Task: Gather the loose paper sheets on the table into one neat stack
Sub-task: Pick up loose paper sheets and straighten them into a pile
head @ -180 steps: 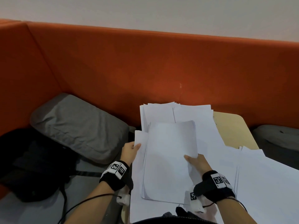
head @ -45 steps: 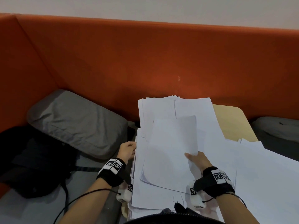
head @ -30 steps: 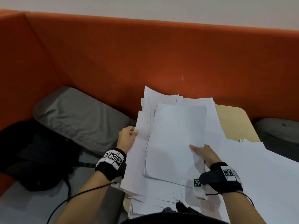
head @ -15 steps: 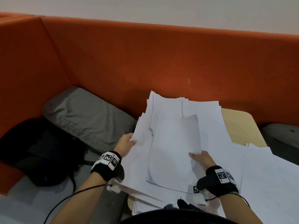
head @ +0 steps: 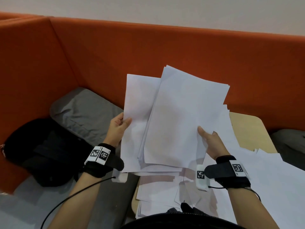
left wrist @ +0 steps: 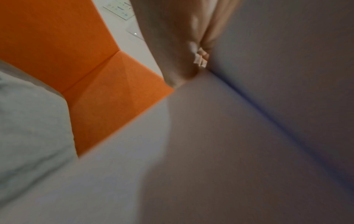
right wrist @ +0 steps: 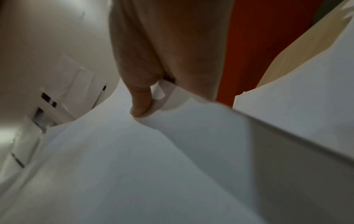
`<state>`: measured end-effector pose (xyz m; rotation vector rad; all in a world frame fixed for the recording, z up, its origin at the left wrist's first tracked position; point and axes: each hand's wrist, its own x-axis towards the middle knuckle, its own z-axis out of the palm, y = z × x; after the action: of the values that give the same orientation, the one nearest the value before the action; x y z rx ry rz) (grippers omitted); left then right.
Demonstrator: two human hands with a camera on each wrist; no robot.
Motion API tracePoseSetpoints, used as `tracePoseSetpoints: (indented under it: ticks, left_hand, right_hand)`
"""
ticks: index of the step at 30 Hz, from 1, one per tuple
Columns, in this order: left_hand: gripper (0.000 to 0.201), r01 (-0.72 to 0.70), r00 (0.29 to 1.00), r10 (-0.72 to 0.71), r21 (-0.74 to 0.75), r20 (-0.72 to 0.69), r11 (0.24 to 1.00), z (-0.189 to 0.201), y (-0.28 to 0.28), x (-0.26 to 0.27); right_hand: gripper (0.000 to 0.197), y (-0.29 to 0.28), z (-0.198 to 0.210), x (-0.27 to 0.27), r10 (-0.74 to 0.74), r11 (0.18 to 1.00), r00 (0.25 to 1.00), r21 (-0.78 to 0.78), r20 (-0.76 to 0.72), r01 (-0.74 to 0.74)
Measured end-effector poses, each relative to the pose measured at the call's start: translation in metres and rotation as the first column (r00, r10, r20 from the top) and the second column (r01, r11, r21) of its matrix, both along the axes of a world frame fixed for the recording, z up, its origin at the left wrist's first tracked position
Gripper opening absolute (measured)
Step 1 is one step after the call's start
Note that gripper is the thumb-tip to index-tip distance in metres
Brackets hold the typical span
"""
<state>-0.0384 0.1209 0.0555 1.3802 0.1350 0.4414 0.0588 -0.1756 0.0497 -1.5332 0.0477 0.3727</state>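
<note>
Each grip [head: 212, 142] pinches paper sheets [head: 181, 123] above table [head: 247, 129].

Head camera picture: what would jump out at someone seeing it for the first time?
A thick, uneven bundle of white paper sheets raised in the middle, left hand and right hand gripping its sides. Behind runs a bright orange padded sofa back. More loose white sheets lie on the pale wooden table at right.
</note>
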Motion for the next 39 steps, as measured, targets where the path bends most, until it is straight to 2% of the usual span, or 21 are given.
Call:
tracePoseSetpoints:
  ticks: [1, 3, 5, 7, 10, 12, 14, 16, 18, 20, 23, 25, 29, 31, 33, 35, 37, 39]
  left_hand:
    - [0.017, 0.038, 0.999, -0.037, -0.030, 0.020, 0.999, 0.003, -0.005, 0.001]
    - [0.050, 0.078, 0.997, -0.077, -0.085, 0.013, 0.993, 0.001, -0.015, 0.007]
    - [0.066, 0.105, 0.994, -0.108, -0.140, -0.008, 0.985, -0.005, -0.026, 0.012]
    - [0.066, 0.136, 0.987, -0.149, -0.191, -0.055, 0.972, -0.016, -0.037, 0.019]
    - [0.049, 0.136, 0.950, -0.217, -0.330, -0.224, 0.934, -0.041, -0.053, 0.030]
    - [0.039, 0.187, 0.863, -0.304, -0.306, -0.403, 0.934, -0.060, -0.057, 0.030]
    - [0.035, 0.305, 0.756, -0.389, -0.243, -0.527, 0.921, -0.080, -0.060, 0.023]
    - [0.038, 0.389, 0.647, -0.452, -0.244, -0.614, 0.889, -0.093, -0.063, 0.012]
    - [0.042, 0.438, 0.558, -0.513, -0.293, -0.653, 0.850, -0.100, -0.065, 0.001]
    - [0.044, 0.460, 0.499, -0.541, -0.322, -0.677, 0.827, -0.102, -0.067, -0.004]
    - [0.036, 0.517, 0.441, -0.523, -0.270, -0.730, 0.812, -0.101, -0.068, -0.006]
    - [0.028, 0.542, 0.434, -0.510, -0.237, -0.742, 0.806, -0.101, -0.068, -0.006]
    - [0.010, 0.552, 0.490, -0.470, -0.156, -0.734, 0.819, -0.102, -0.068, -0.009]
    - [0.022, 0.492, 0.536, -0.448, -0.166, -0.716, 0.854, -0.105, -0.068, -0.010]
    - [0.026, 0.419, 0.583, -0.452, -0.227, -0.675, 0.879, -0.106, -0.068, -0.012]
    - [0.022, 0.353, 0.620, -0.496, -0.348, -0.609, 0.869, -0.107, -0.067, -0.013]
    - [0.018, 0.332, 0.633, -0.561, -0.467, -0.534, 0.820, -0.104, -0.066, -0.014]
    - [0.025, 0.345, 0.628, -0.616, -0.540, -0.475, 0.768, -0.101, -0.064, -0.013]
  right_hand:
    - [0.019, 0.002, 0.003, 0.001, 0.012, 0.999, 1.000, 0.029, -0.005, -0.012]
    - [0.021, 0.003, 0.009, 0.003, 0.027, 0.998, 1.000, 0.052, 0.000, -0.027]
    - [0.028, 0.000, 0.010, 0.007, 0.021, 0.999, 1.000, 0.043, 0.003, -0.021]
    - [0.025, -0.006, 0.005, 0.010, 0.009, 1.000, 1.000, -0.001, 0.017, -0.009]
    - [0.027, -0.018, -0.012, 0.015, -0.086, 0.985, 0.996, -0.149, 0.026, 0.089]
    - [0.032, -0.027, -0.037, 0.015, -0.173, 0.951, 0.985, -0.262, -0.008, 0.165]
    - [0.035, -0.037, -0.070, 0.011, -0.244, 0.910, 0.966, -0.364, -0.085, 0.198]
    - [0.038, -0.046, -0.100, 0.006, -0.292, 0.877, 0.945, -0.435, -0.145, 0.205]
    - [0.040, -0.048, -0.112, 0.003, -0.307, 0.860, 0.939, -0.467, -0.156, 0.204]
    - [0.040, -0.048, -0.112, 0.005, -0.312, 0.846, 0.939, -0.491, -0.144, 0.206]
    - [0.039, -0.047, -0.112, 0.009, -0.305, 0.851, 0.942, -0.485, -0.140, 0.204]
    - [0.039, -0.049, -0.113, 0.010, -0.306, 0.862, 0.940, -0.463, -0.150, 0.207]
    - [0.039, -0.053, -0.114, 0.010, -0.313, 0.890, 0.929, -0.402, -0.197, 0.215]
    - [0.038, -0.055, -0.112, 0.009, -0.308, 0.901, 0.926, -0.380, -0.218, 0.210]
    - [0.046, -0.057, -0.111, 0.008, -0.304, 0.906, 0.920, -0.373, -0.247, 0.199]
    - [0.057, -0.059, -0.109, 0.007, -0.308, 0.909, 0.911, -0.366, -0.275, 0.197]
    - [0.065, -0.061, -0.108, 0.007, -0.315, 0.913, 0.902, -0.352, -0.295, 0.204]
    - [0.067, -0.062, -0.111, 0.010, -0.318, 0.914, 0.898, -0.349, -0.303, 0.206]
